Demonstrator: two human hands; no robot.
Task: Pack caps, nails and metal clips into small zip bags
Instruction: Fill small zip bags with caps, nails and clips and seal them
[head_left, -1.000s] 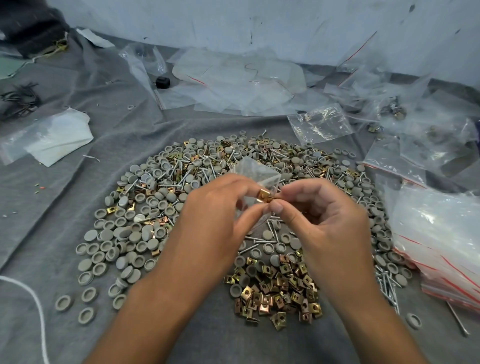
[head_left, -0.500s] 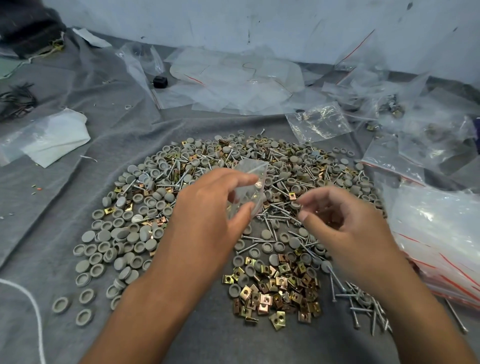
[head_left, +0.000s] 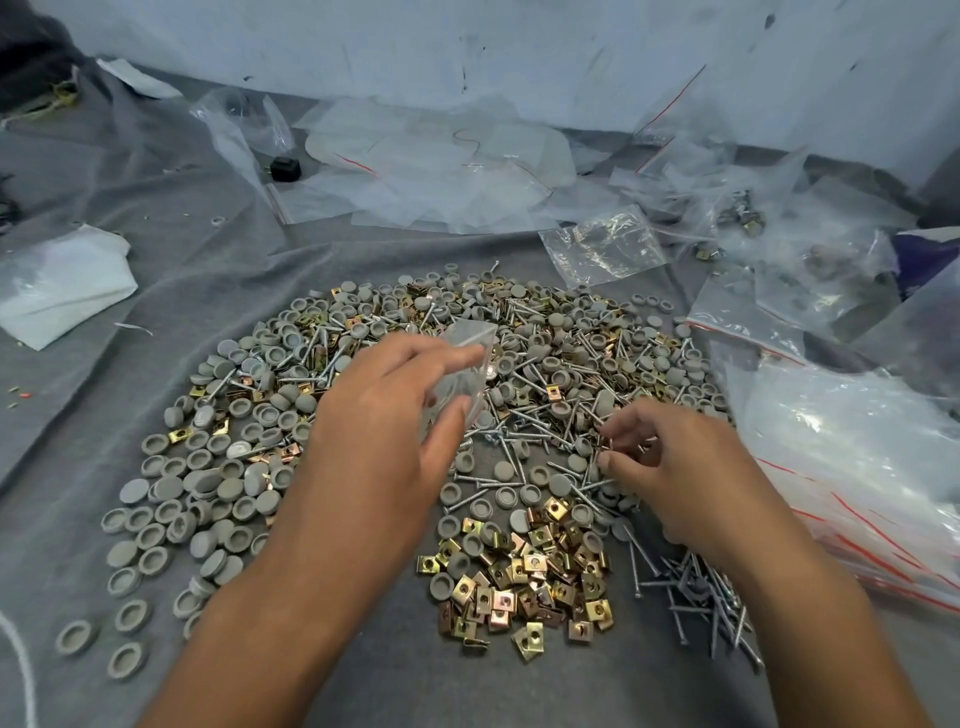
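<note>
One small zip bag (head_left: 462, 371) pinched in my left hand (head_left: 384, 431), above the heap of parts

Hundreds of grey caps (head_left: 208, 483), nails (head_left: 540, 415) and brass-coloured metal clips (head_left: 524, 582) lie heaped on the grey cloth (head_left: 363, 675); my left thumb and fingers grip the clear bag just over the middle of the heap, while my right hand (head_left: 680, 478) is down among the nails with fingertips curled together, though I cannot tell whether they grip one. Bare cloth lies open toward me and at my left past the caps; on my right a stack of red-striped bags (head_left: 852, 467) crowds the heap's edge, and loose plastic (head_left: 441, 171) lines the far side below the wall (head_left: 467, 47). No writing can be read
</note>
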